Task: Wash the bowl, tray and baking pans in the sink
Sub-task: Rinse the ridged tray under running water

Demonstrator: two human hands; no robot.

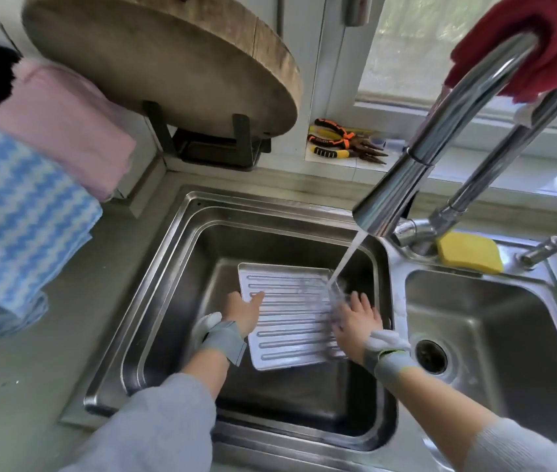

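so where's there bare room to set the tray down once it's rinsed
The right basin floor is bare apart from its drain. The left basin is crowded: tray, both hands and the water stream. The ledge behind holds the sponge and faucet.

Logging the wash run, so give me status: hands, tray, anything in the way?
Left hand open, flat on ridged tray in left basin. Right hand open, rubbing tray's right edge under running faucet. Nothing blocking.
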